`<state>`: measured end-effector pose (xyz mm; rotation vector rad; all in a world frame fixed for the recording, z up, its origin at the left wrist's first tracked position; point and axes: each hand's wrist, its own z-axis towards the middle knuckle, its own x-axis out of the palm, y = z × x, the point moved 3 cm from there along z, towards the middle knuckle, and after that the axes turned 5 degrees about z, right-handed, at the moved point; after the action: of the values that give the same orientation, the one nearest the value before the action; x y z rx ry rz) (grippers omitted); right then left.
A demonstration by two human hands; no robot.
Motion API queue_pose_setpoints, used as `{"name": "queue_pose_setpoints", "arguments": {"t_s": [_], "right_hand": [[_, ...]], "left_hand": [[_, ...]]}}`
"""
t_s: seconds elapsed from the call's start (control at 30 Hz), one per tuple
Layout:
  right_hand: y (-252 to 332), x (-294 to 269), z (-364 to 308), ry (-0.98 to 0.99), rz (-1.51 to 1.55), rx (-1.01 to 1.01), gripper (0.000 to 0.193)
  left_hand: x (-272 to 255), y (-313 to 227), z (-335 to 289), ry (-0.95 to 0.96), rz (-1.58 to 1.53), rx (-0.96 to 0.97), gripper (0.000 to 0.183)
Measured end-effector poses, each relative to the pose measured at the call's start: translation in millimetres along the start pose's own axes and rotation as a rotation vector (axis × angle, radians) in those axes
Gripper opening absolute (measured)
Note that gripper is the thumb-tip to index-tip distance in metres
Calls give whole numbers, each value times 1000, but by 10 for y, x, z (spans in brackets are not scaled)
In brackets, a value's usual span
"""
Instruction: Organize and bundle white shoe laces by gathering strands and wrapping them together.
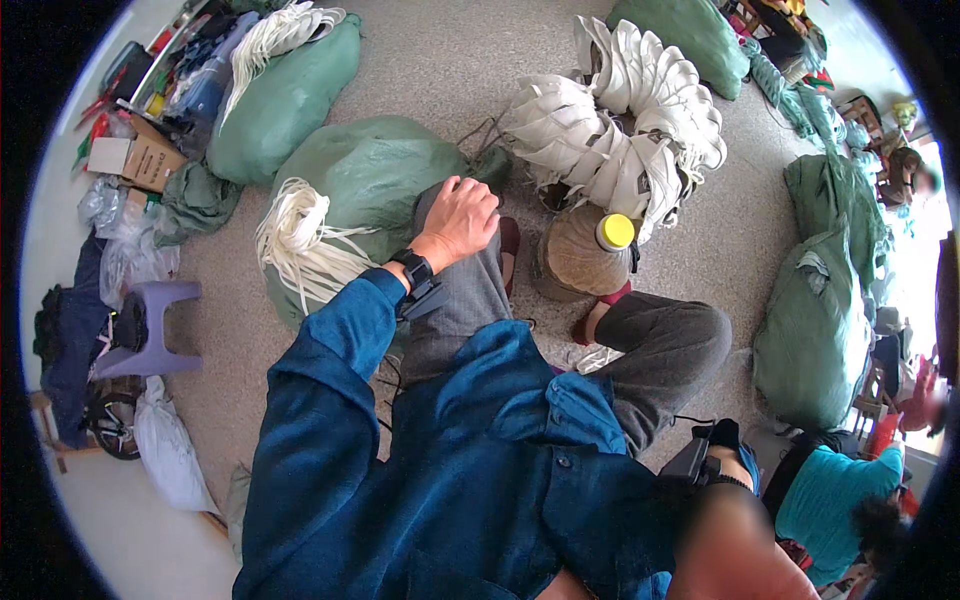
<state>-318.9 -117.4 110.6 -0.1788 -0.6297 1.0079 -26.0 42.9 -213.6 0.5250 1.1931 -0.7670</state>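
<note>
There are at least four green sacks [390,158], two bundles of white cords [303,222], one yellow lid [618,231], one purple stool [165,333] and white shoe uppers [650,75] too overlapped to count.

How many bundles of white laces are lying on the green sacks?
2: one bundle on the upper-left sack, another bundle on the sack nearest the left hand. More may be hidden.

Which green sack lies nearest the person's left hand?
The green sack beside the left leg, where the left hand rests; the others lie farther away.
</note>
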Motion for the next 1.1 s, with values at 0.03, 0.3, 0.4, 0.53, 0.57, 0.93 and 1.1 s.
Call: {"name": "queue_pose_setpoints", "arguments": {"t_s": [0.03,0.3,0.4,0.53,0.57,0.93,1.1], "right_hand": [[5,3,-4,-2,2,1,37],[35,-2,-1,87,-91,14,37],[107,-118,-4,171,-91,53,38],[153,-232,3,285,-95,97,38],[110,-110,3,286,-97,99,38],[-56,-1322,-454,274,-137,676,39],[-433,-1527,-1062,1212,-851,735,34]], "left_hand": [[-4,11,-8,-7,-1,-4,19],[-28,13,-14,11,-23,-14,19],[-50,12,-25,2,-17,-8,18],[-76,6,-4,-1,6,-8,19],[-65,-7,1,-10,10,0,19],[-20,-10,-10,-76,32,41,18],[-117,125,-109,-79,23,31,17]]}}
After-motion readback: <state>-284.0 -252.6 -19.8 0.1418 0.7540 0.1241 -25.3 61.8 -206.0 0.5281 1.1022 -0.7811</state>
